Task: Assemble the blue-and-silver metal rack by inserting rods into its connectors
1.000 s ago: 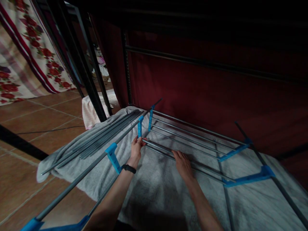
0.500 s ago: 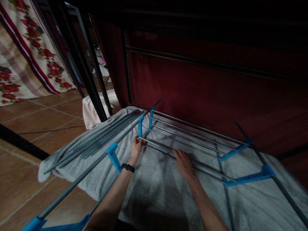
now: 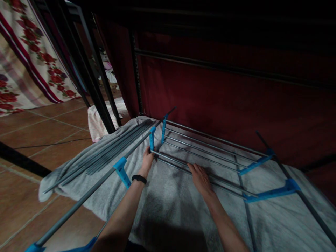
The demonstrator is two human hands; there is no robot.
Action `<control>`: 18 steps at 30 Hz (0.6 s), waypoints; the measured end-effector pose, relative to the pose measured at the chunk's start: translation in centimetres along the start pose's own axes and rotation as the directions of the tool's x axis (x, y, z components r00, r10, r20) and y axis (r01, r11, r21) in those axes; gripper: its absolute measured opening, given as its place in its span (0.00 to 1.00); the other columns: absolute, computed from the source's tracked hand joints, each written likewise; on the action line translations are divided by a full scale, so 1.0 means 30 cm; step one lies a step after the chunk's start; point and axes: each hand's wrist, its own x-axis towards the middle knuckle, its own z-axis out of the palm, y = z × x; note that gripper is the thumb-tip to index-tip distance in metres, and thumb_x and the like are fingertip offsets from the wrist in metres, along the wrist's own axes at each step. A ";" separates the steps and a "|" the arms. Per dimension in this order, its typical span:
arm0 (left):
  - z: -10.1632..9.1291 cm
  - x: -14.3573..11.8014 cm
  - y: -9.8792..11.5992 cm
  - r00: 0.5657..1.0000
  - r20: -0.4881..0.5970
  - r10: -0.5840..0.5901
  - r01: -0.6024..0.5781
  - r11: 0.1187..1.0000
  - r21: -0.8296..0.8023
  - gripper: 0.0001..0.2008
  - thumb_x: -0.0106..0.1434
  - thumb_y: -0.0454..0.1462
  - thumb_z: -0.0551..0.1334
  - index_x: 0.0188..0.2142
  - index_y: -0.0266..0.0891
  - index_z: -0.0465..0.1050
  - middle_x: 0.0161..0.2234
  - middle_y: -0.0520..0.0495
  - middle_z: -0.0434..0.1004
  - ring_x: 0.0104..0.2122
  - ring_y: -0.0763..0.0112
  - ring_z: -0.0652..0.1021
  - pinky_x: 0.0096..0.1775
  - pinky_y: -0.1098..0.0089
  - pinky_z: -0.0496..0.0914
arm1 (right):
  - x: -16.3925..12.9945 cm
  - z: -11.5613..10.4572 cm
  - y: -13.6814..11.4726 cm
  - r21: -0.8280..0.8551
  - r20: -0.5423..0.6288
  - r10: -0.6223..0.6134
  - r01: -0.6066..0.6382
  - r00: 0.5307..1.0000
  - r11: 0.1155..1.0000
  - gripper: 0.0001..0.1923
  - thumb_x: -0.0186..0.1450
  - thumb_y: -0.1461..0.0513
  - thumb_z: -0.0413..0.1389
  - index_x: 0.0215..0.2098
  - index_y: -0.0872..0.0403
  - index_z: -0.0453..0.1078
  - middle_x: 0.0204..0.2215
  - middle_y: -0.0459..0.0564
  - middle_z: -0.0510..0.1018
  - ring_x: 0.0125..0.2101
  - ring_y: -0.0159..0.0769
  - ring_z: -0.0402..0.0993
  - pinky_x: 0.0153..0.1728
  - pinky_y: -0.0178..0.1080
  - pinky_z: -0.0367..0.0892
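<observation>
A grey metal rack frame with blue plastic brackets [image 3: 270, 193] lies on a grey towel [image 3: 170, 206] spread on the floor. My left hand [image 3: 146, 161], with a black wristband, pinches the end of a thin grey rod [image 3: 181, 161] at the blue upright bracket [image 3: 151, 137]. My right hand [image 3: 200, 178] lies on the same rod and the one beside it, fingers curled over them. A long grey side pole [image 3: 86, 197] with a blue clip [image 3: 122, 171] runs past my left forearm.
A bundle of loose grey rods [image 3: 110, 152] lies on the towel's left part. Dark red fabric [image 3: 223, 101] hangs behind the rack. Black metal legs [image 3: 97, 87], a pale cloth [image 3: 101, 117], a flowered cloth [image 3: 31, 63] and brown floor tiles [image 3: 39, 133] are at the left.
My left hand has shifted slightly up the rod end toward the blue bracket. The view has drifted a little. My right hand stays on the rods.
</observation>
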 end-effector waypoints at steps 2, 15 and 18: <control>0.006 0.005 -0.004 1.000 -0.003 0.010 -0.010 1.000 0.019 0.12 0.48 0.26 0.64 0.34 0.38 0.75 0.28 0.51 0.74 0.29 0.70 0.72 0.32 0.73 0.66 | 0.000 -0.004 0.000 -0.003 0.009 -0.002 0.002 1.000 1.000 0.30 0.68 0.73 0.43 0.64 0.48 0.67 0.53 0.54 0.77 0.51 0.41 0.72 0.53 0.40 0.64; 0.017 0.013 -0.009 1.000 0.007 -0.005 0.005 0.999 0.053 0.09 0.46 0.27 0.64 0.28 0.39 0.73 0.25 0.51 0.74 0.28 0.73 0.71 0.32 0.75 0.66 | -0.001 -0.004 0.002 0.007 0.041 -0.005 0.005 0.999 1.000 0.29 0.69 0.72 0.42 0.64 0.48 0.66 0.52 0.53 0.77 0.50 0.40 0.73 0.52 0.40 0.64; 0.016 0.017 -0.005 0.999 0.000 -0.035 0.035 0.998 0.057 0.09 0.45 0.26 0.63 0.26 0.39 0.71 0.23 0.52 0.72 0.25 0.73 0.70 0.29 0.75 0.64 | 0.000 -0.005 0.004 0.009 0.042 -0.006 0.006 0.999 1.000 0.30 0.69 0.73 0.42 0.63 0.47 0.67 0.51 0.52 0.78 0.49 0.39 0.74 0.53 0.40 0.63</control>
